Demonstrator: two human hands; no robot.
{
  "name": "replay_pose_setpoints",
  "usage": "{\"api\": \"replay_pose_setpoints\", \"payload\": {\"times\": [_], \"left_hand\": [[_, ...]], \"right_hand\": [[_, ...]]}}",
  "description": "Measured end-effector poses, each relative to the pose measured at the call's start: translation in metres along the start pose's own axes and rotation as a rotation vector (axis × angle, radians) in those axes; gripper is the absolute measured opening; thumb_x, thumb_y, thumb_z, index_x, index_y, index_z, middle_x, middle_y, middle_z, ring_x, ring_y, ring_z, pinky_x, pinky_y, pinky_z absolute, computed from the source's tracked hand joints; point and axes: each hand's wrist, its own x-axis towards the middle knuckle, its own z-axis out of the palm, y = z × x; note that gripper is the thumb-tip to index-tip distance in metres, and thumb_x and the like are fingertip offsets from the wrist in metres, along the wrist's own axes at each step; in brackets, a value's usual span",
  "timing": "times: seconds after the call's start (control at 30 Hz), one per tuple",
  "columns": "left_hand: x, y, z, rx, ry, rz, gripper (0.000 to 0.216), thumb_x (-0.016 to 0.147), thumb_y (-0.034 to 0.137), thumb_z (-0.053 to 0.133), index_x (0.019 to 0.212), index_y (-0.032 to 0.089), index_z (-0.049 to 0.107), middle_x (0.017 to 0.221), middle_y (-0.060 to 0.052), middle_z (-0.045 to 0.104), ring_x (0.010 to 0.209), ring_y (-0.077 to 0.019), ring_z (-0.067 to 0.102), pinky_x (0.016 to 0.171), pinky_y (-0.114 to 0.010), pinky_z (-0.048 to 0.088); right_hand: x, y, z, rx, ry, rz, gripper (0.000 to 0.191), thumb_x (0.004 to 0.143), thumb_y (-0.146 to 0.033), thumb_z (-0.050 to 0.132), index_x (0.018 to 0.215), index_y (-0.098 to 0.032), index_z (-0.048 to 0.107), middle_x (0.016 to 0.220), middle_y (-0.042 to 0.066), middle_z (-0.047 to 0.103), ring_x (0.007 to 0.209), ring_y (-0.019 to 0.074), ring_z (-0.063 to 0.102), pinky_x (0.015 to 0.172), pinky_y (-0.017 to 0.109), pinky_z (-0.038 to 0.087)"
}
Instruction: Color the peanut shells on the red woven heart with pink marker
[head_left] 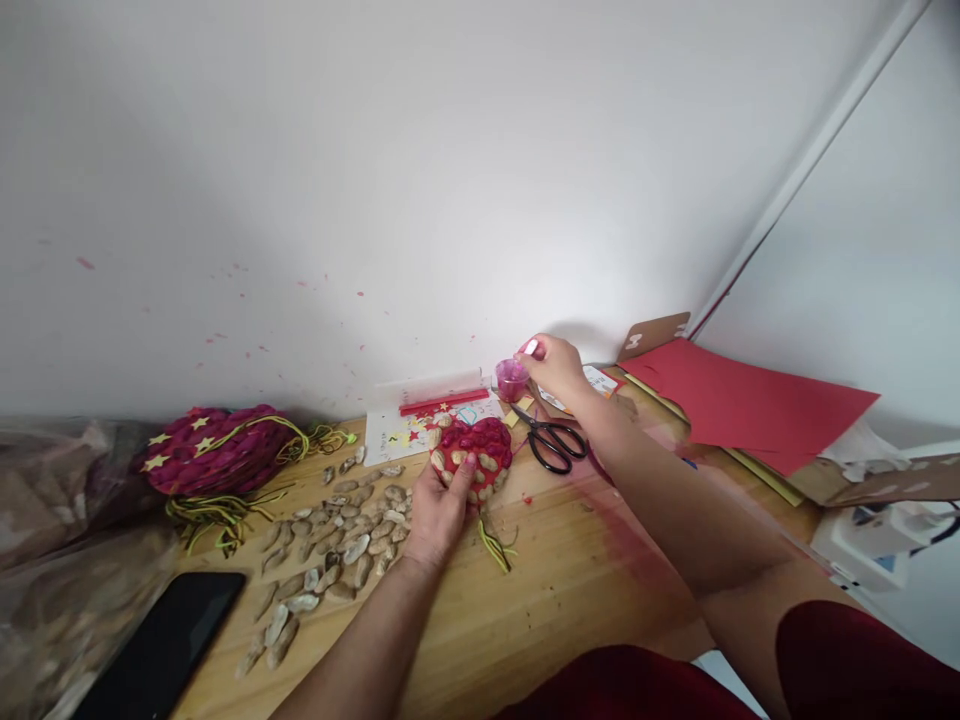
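Note:
My left hand (441, 510) grips a red heart-shaped craft piece (474, 455) covered with peanut shells, some painted red, with yellow-green strings (495, 545) trailing from its bottom. My right hand (553, 368) reaches to the back of the wooden table (555, 580), fingers pinched over a small pink cup (511, 379). What the fingers hold is too small to make out. Black scissors (553, 440) lie just below the right hand.
Loose peanut shells (337, 545) are scattered left of the craft piece. A finished red heart with yellow stars (214, 448) lies at the left, a black phone (161, 650) at the front left. Red paper sheets (742, 400), cardboard and a sticker sheet (409, 430) sit by the wall.

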Motion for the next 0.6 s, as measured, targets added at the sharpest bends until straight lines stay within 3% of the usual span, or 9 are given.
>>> {"api": "replay_pose_setpoints", "payload": {"times": [0.17, 0.37, 0.6], "left_hand": [[0.003, -0.006, -0.001, 0.002, -0.010, 0.033, 0.049, 0.077, 0.061, 0.081, 0.098, 0.018, 0.074, 0.078, -0.007, 0.079, 0.073, -0.0234, 0.074, 0.061, -0.029, 0.058], [0.008, -0.012, -0.003, 0.049, -0.052, 0.098, 0.056, 0.080, 0.063, 0.078, 0.106, 0.014, 0.076, 0.106, -0.013, 0.082, 0.092, -0.0254, 0.076, 0.083, -0.035, 0.060], [0.008, -0.012, -0.002, 0.028, -0.055, 0.075, 0.063, 0.078, 0.068, 0.078, 0.111, 0.014, 0.075, 0.107, -0.014, 0.082, 0.093, -0.0273, 0.077, 0.083, -0.037, 0.060]], "right_hand": [[0.013, -0.009, 0.021, -0.212, -0.179, 0.030, 0.009, 0.076, -0.028, 0.081, 0.072, -0.023, 0.075, 0.077, 0.006, 0.076, 0.092, 0.0257, 0.067, 0.078, 0.032, 0.046], [0.020, -0.016, 0.024, -0.367, -0.275, 0.092, 0.017, 0.084, -0.039, 0.075, 0.094, -0.027, 0.082, 0.105, 0.008, 0.081, 0.113, 0.0299, 0.066, 0.090, 0.036, 0.044], [0.029, -0.013, 0.027, -0.395, -0.304, 0.109, 0.018, 0.084, -0.040, 0.077, 0.095, -0.027, 0.083, 0.107, 0.009, 0.080, 0.113, 0.0311, 0.066, 0.088, 0.037, 0.045]]}}
